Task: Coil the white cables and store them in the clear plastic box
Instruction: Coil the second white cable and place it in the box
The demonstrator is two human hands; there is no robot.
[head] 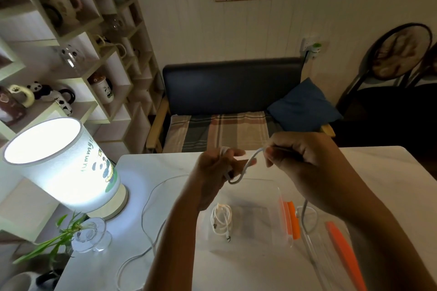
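Above the clear plastic box [248, 241], at about twelve o'clock from it, both hands work a white cable [246, 168] in the air. The likeliest slip, as I judge it, is the half-made coil springing loose: the loops sit only around the fingers of the left hand [212, 170], and the free run sags in a low bend between the hands, so a slack pull from the right could let a turn slide off. The hanging tail could also snag on the box's orange latch [289, 218] at three o'clock of the box.

The left hand is raised with its fingers curled round the wound turns. The right hand [298, 156], at three o'clock from the left, pinches the cable's run near its fingertips, wrist high and forearm slanting down toward five o'clock.

One coiled cable [221, 218] already lies inside the box, toward its nine o'clock side. A lit lamp [63, 163] stands on the surface [236, 274] at nine o'clock.
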